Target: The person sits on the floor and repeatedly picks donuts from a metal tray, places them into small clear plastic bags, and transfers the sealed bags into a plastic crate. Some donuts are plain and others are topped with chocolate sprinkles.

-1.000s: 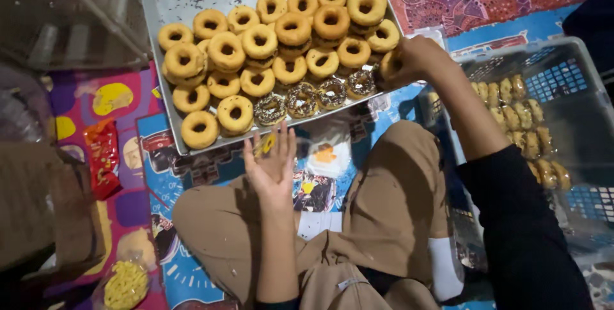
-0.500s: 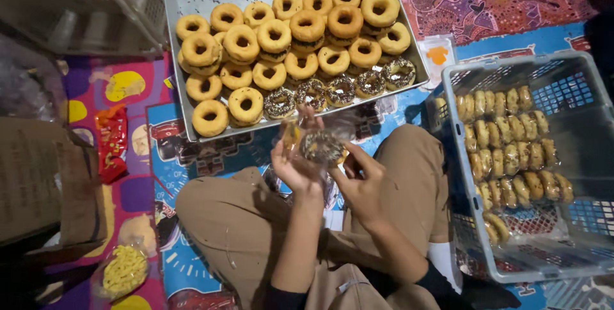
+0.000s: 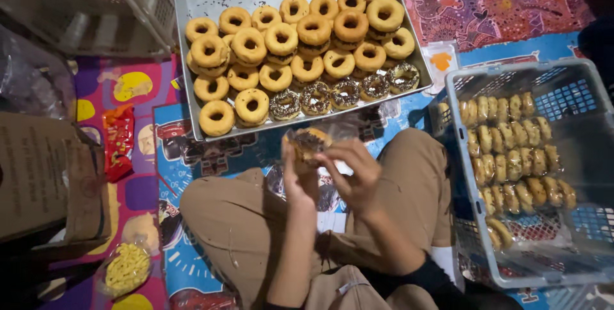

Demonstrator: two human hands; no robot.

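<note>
Near the knees, both hands worked together: left hand (image 3: 299,179) pinched a chocolate-topped doughnut (image 3: 309,141) in its clear wrapper (image 3: 332,132), right hand (image 3: 355,172) pinching the film at three o'clock. Bagging looked underway; next called for closing it. Doughnut tilted, topping facing up-left; round, no long axis. At twelve o'clock, the tray (image 3: 192,3); at three, the basket (image 3: 579,92).

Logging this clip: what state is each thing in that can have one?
Left hand: gripping the doughnut.
Right hand: pinching the clear wrapper.
Doughnut: held, going into the wrapper.
Metal tray: mostly full, top strip bare.
Basket: partly filled with wrapped doughnuts.
</note>
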